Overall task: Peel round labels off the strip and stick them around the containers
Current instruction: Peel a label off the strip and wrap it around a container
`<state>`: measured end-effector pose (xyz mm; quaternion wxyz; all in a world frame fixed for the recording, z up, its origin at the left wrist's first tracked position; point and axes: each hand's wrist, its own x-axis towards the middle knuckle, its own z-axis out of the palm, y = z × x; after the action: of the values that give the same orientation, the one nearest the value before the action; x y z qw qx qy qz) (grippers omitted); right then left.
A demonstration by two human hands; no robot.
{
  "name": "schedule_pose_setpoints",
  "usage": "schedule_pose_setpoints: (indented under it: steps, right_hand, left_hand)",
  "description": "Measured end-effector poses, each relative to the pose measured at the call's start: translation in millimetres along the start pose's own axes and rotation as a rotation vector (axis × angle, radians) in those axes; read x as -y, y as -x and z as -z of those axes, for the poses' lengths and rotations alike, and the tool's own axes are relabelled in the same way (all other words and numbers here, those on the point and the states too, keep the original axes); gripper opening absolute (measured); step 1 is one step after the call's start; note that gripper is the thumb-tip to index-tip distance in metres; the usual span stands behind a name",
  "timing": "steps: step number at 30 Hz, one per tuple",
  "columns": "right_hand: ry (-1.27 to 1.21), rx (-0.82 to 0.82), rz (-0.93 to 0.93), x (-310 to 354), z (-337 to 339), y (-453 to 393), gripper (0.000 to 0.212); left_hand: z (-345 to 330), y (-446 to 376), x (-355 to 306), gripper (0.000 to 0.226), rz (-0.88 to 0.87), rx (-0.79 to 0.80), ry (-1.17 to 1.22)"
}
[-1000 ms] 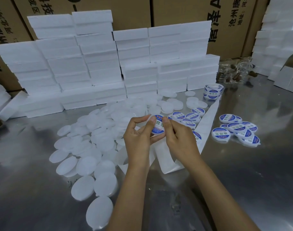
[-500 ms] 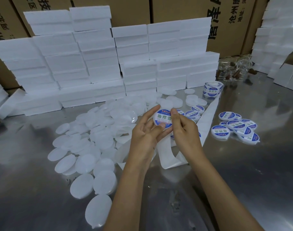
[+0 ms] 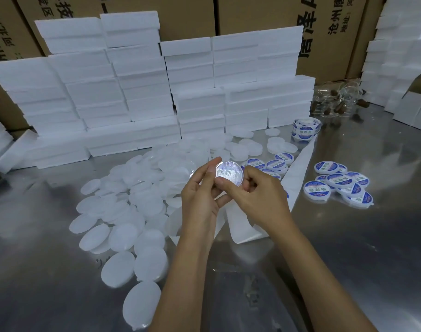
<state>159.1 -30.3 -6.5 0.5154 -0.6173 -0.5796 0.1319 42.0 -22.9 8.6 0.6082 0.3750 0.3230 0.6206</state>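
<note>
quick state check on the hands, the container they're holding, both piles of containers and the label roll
left hand: grips held container
right hand: pinches held container
held container: label showing faintly through
unlabelled containers: loose on the table
labelled containers: piled right
label roll: partly unwound

The cardboard cartons behind the stacked white foam boxes carry large black Chinese characters, printed sideways; on the carton at the right of the boxes I can read 沧州 and beside it a big 泽 and a letter A, the rest being cut by the frame. The round blue and white labels on the finished containers, at the right of the label strip, have Chinese characters too small to read surely. The container held in both hands shows its print only faintly, from behind.
</note>
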Motion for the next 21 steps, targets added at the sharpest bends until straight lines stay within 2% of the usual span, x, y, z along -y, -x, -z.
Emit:
schedule_pose_setpoints:
  steps: [3,8,10,12,15,17,21]
  right_hand:
    - [0.064,-0.043,0.054,-3,1,0,0.057]
    - [0.141,-0.078,0.102,-5,2,-1,0.051]
    - [0.161,-0.064,0.094,-5,4,-1,0.056]
    - [0.207,-0.05,0.081,-5,7,-1,0.069]
    - [0.29,-0.049,0.063,-5,10,-2,0.079]
    - [0.24,-0.055,0.03,-6,8,-3,0.072]
    - [-0.078,-0.088,-0.11,-11,9,-10,0.059]
  left_hand:
    - [0,0,-1,0.023,0.03,0.055,0.027]
    - [-1,3,1,0.034,-0.025,0.113,-0.09]
    - [-2,4,1,0.03,-0.052,0.098,-0.125]
    - [-3,3,0,0.026,-0.038,0.08,-0.13]
    - [-2,3,-3,0.033,0.035,0.122,-0.088]
    - [-3,4,-4,0.036,0.065,0.168,-0.06]
    - [-11,7,-3,0.037,0.097,0.209,-0.031]
